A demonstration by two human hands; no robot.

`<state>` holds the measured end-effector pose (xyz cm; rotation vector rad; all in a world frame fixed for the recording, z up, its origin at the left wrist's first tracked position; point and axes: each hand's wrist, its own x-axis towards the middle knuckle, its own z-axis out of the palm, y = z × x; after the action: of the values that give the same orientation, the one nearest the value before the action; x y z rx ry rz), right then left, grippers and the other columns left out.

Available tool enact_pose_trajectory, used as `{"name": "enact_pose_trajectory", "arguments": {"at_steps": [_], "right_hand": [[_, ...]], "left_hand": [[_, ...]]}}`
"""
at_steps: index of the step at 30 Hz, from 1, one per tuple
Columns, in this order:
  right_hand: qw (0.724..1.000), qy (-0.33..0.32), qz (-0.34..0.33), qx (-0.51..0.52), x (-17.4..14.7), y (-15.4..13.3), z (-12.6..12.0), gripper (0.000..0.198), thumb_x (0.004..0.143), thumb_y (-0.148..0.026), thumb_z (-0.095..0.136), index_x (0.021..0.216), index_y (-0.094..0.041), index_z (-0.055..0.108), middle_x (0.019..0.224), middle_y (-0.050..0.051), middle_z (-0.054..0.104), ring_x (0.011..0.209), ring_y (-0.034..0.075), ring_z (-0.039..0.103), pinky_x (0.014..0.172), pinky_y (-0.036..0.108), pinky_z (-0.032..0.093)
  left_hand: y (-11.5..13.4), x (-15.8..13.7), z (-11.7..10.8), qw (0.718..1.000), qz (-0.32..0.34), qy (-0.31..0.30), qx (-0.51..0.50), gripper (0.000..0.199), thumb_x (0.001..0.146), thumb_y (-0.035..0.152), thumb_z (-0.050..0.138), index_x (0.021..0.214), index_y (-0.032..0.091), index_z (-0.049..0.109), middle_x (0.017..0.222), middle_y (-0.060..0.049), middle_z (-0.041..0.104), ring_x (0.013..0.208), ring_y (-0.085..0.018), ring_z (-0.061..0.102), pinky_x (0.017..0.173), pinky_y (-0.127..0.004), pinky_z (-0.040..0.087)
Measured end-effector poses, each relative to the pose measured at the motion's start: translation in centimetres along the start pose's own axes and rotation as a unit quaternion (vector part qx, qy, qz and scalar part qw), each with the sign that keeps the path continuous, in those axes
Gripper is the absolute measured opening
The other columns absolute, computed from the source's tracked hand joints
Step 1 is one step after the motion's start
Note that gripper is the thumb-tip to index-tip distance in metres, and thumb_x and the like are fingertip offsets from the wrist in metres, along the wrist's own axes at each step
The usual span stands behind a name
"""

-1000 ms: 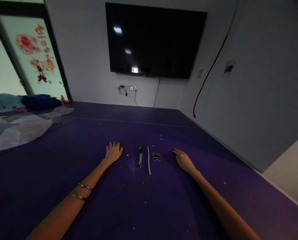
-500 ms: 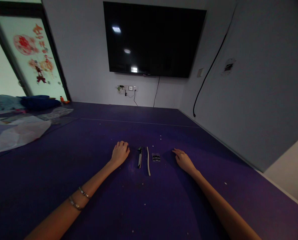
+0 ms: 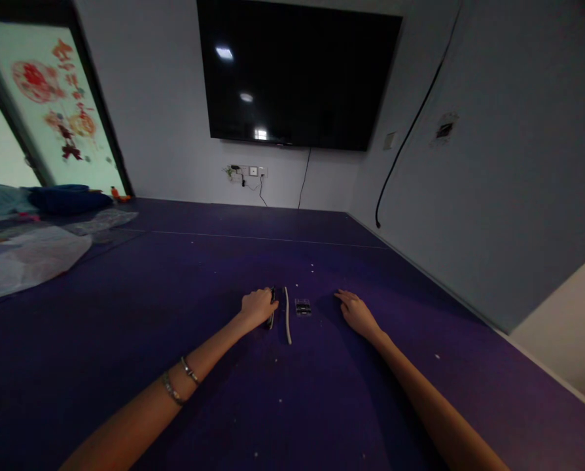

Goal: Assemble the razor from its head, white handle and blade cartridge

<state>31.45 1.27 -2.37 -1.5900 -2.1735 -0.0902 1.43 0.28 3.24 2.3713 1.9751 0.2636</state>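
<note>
My left hand [image 3: 259,307] is closed over a slim black-and-grey razor [image 3: 271,322], its fingers covering much of the handle while the razor lies on the purple surface. Just right of it lies a pale, slightly curved rod or tube [image 3: 287,317], apart from the hand. Beyond that rests a small clear case [image 3: 303,307] with dark pieces inside. My right hand [image 3: 357,313] lies on the surface to the right of the case, fingers stretched out and holding nothing.
The purple surface [image 3: 199,379] runs to the wall and carries small white specks. Crumpled clear plastic [image 3: 37,261] and blue cloth [image 3: 69,198] lie at the far left. A black cable [image 3: 410,140] hangs on the right wall; a television [image 3: 297,72] is mounted ahead.
My left hand has moved right and closed over the razor. My right hand stays in place on the surface. The view has shifted slightly.
</note>
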Motion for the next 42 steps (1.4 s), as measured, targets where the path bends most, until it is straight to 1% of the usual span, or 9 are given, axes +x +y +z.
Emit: {"name": "enact_pose_trajectory", "arguments": {"at_steps": [11,16,20,23,26,31,36,39,42], "right_hand": [[1.0,-0.004,0.003,-0.002,0.0,-0.2,-0.2,0.043,0.08,-0.012,0.035,0.117,-0.01,0.057,0.126,0.013,0.053,0.118,0.022,0.046,0.1,0.037,0.034],[1.0,-0.007,0.009,0.018,0.1,-0.1,-0.2,0.043,0.08,-0.012,0.036,0.118,-0.013,0.057,0.127,0.012,0.052,0.12,0.021,0.044,0.1,0.038,0.034],[1.0,-0.01,0.017,0.019,0.1,0.0,-0.1,0.043,0.08,-0.012,0.036,0.118,-0.014,0.056,0.128,0.011,0.051,0.121,0.021,0.043,0.101,0.038,0.034],[1.0,-0.008,0.017,0.023,0.1,0.1,0.0,0.043,0.08,-0.012,0.037,0.118,-0.015,0.057,0.128,0.011,0.051,0.121,0.022,0.043,0.1,0.038,0.034],[1.0,-0.008,0.014,0.022,0.1,0.2,0.1,0.043,0.08,-0.012,0.037,0.118,-0.014,0.057,0.128,0.012,0.051,0.121,0.022,0.043,0.1,0.039,0.034],[1.0,-0.002,0.0,0.018,0.1,0.3,0.1,0.043,0.079,-0.011,0.036,0.117,-0.011,0.057,0.126,0.013,0.052,0.119,0.022,0.045,0.101,0.038,0.034],[1.0,-0.006,0.002,0.008,0.1,0.2,0.0,0.043,0.079,-0.012,0.036,0.117,-0.01,0.057,0.126,0.014,0.052,0.118,0.022,0.045,0.101,0.038,0.034],[1.0,-0.003,0.005,0.016,0.1,0.2,-0.1,0.043,0.079,-0.012,0.036,0.117,-0.012,0.057,0.126,0.013,0.052,0.118,0.022,0.046,0.101,0.039,0.034],[1.0,-0.003,0.007,0.019,0.1,0.2,0.0,0.043,0.079,-0.012,0.036,0.116,-0.012,0.058,0.126,0.013,0.052,0.118,0.023,0.046,0.101,0.039,0.034]], "left_hand": [[0.5,0.2,0.3,1.0,-0.014,-0.007,-0.017,0.031,0.079,0.036,0.044,0.091,0.015,0.064,0.094,-0.015,0.066,0.089,-0.029,0.062,0.073,-0.039,0.047],[-0.7,1.0,0.1,0.977,-0.064,-0.016,-0.203,0.018,0.072,0.031,0.054,0.063,0.016,0.06,0.08,-0.011,0.066,0.091,-0.027,0.061,0.076,-0.034,0.045],[-1.9,1.8,-0.3,0.951,-0.073,-0.039,-0.298,0.026,0.073,0.03,0.053,0.051,0.015,0.051,0.056,-0.005,0.058,0.067,-0.022,0.064,0.057,-0.026,0.046],[-2.7,1.9,-0.8,0.917,-0.081,-0.069,-0.384,0.025,0.078,0.03,0.048,0.059,0.014,0.05,0.052,-0.003,0.056,0.052,-0.016,0.062,0.047,-0.022,0.045],[-3.2,1.8,-1.3,0.879,-0.086,-0.086,-0.461,0.023,0.082,0.03,0.042,0.068,0.013,0.051,0.06,-0.005,0.061,0.05,-0.015,0.062,0.045,-0.022,0.047],[-3.7,1.9,-1.2,0.745,-0.159,-0.052,-0.646,0.016,0.078,0.027,0.049,0.075,0.012,0.054,0.058,-0.005,0.062,0.039,-0.011,0.054,0.039,-0.021,0.043],[-3.5,2.4,-0.7,0.702,-0.209,-0.028,-0.681,0.015,0.079,0.025,0.043,0.074,0.014,0.051,0.057,-0.001,0.058,0.038,-0.007,0.048,0.044,-0.019,0.044],[-3.5,2.8,-0.7,0.676,-0.232,-0.059,-0.697,0.015,0.078,0.026,0.042,0.072,0.015,0.05,0.057,0.0,0.057,0.037,-0.006,0.046,0.039,-0.018,0.039],[-3.6,3.3,-0.7,0.651,-0.244,-0.113,-0.71,0.016,0.077,0.027,0.042,0.07,0.014,0.048,0.055,0.001,0.054,0.032,-0.004,0.039,0.032,-0.016,0.027]]}}
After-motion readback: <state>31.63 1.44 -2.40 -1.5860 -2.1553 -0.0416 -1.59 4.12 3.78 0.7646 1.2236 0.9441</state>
